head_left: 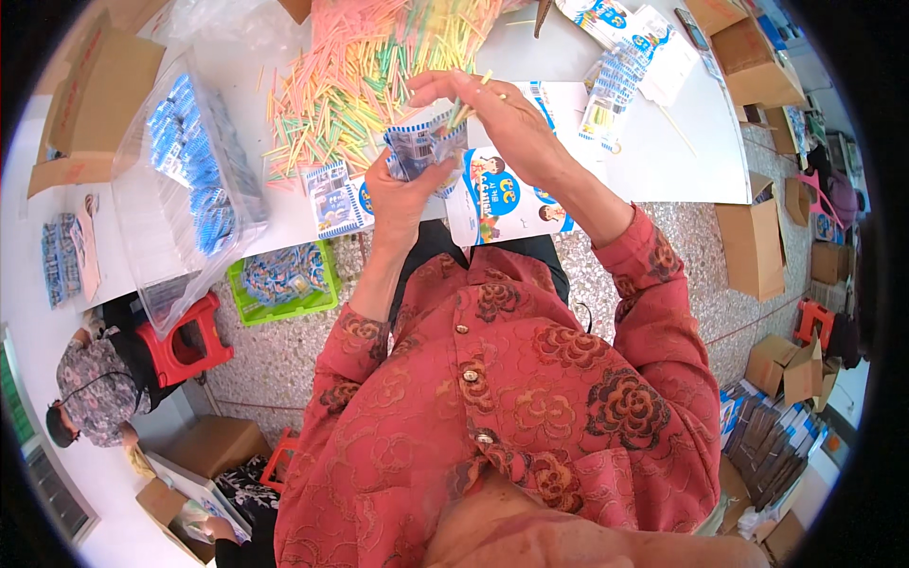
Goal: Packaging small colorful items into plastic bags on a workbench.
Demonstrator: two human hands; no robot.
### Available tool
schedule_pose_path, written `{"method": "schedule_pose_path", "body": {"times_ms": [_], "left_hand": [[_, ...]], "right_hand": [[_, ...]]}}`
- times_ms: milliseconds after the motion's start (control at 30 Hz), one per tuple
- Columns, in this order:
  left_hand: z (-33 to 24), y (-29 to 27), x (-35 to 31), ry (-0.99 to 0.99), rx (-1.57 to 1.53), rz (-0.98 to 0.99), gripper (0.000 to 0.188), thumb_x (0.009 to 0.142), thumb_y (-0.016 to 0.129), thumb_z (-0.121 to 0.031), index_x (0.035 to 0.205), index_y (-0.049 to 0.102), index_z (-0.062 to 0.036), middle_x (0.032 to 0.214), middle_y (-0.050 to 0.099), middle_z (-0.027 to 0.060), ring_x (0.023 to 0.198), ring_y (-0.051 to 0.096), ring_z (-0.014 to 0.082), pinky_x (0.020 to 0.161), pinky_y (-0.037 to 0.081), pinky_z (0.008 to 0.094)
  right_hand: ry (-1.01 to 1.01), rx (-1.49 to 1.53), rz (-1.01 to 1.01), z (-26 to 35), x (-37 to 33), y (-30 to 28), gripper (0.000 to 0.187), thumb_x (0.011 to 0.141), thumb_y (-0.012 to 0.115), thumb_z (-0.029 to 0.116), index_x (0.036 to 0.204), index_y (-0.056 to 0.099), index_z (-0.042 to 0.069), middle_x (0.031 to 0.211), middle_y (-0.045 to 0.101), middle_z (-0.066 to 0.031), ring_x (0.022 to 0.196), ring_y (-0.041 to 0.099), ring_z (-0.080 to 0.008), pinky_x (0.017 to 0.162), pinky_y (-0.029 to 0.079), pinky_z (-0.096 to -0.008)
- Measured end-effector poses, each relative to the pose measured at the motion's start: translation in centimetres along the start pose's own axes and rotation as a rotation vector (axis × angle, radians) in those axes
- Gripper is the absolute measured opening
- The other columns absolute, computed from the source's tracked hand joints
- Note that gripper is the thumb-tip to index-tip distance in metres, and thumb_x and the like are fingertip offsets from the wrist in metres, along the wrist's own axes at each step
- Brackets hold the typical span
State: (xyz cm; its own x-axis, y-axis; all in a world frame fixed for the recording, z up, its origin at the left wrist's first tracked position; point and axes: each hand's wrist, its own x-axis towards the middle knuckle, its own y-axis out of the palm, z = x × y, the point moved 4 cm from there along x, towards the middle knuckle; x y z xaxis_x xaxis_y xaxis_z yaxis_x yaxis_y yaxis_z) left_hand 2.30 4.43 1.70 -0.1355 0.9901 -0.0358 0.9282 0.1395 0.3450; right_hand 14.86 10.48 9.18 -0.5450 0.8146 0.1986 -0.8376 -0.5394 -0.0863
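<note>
My left hand (pixel 400 197) is closed round a small blue-and-white plastic packet (pixel 417 150), its upper edge gaping. Just above and to the right of the packet is my right hand (pixel 516 128), with thumb and fingers bent round a few thin pale straws (pixel 460 115) that point down at the packet's mouth. Beyond both hands spreads a large heap of pink, yellow and green straws (pixel 327 118). Beneath my right wrist lies a flat white-and-blue printed carton (pixel 488 222). Another blue-and-white packet (pixel 331 199) rests left of my left hand.
A clear plastic tub (pixel 133 204) of blue packets stands left on the white table (pixel 653 166). A green basket (pixel 329 301) of packets sits below the table edge. Joined packets (pixel 611 95) lie at right. Cardboard boxes (pixel 748 237) and red stools (pixel 194 341) surround; two people are lower left.
</note>
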Motion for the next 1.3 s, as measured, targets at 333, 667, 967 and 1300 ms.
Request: {"method": "schedule_pose_path", "body": {"times_ms": [333,667,967,1300], "left_hand": [[-0.1,-0.1,-0.2,0.020,0.057,0.037,0.031,0.071,0.070,0.003,0.100,0.062,0.0008,0.091,0.065,0.0042,0.078,0.061,0.0089,0.074,0.049,0.0237],[0.1,-0.7,-0.1,0.058,0.054,0.017,0.027,0.071,0.069,0.002,0.097,0.062,-0.0004,0.090,0.065,0.0038,0.077,0.060,0.0081,0.072,0.049,0.0236],[-1.3,-2.7,0.1,0.070,0.093,-0.077,0.022,0.070,0.072,0.000,0.090,0.063,-0.0022,0.080,0.065,0.0018,0.067,0.059,0.0059,0.060,0.048,0.0200],[-1.8,-3.5,-0.2,0.101,0.048,-0.117,0.023,0.070,0.073,0.000,0.091,0.063,-0.0013,0.074,0.064,0.0010,0.056,0.057,0.0051,0.046,0.045,0.0183]], "right_hand": [[-0.052,-0.029,0.005,0.1,-0.2,-0.1,0.042,0.095,0.036,0.034,0.105,0.064,0.004,0.123,0.054,-0.0084,0.118,0.045,-0.0196,0.105,0.024,-0.0360],[0.030,-0.067,0.041,-1.5,-0.3,0.5,0.033,0.094,0.043,0.029,0.106,0.063,0.006,0.124,0.053,-0.0102,0.119,0.045,-0.0207,0.102,0.029,-0.0338],[-0.025,-0.246,0.168,-1.9,1.5,-3.7,0.037,0.093,0.048,0.027,0.123,0.050,0.005,0.120,0.055,-0.0080,0.109,0.053,-0.0210,0.092,0.041,-0.0326],[-0.396,-1.215,0.368,-9.8,0.8,-1.5,0.038,0.070,0.058,0.000,0.108,0.054,0.005,0.112,0.055,-0.0096,0.099,0.056,-0.0267,0.075,0.050,-0.0353]]}}
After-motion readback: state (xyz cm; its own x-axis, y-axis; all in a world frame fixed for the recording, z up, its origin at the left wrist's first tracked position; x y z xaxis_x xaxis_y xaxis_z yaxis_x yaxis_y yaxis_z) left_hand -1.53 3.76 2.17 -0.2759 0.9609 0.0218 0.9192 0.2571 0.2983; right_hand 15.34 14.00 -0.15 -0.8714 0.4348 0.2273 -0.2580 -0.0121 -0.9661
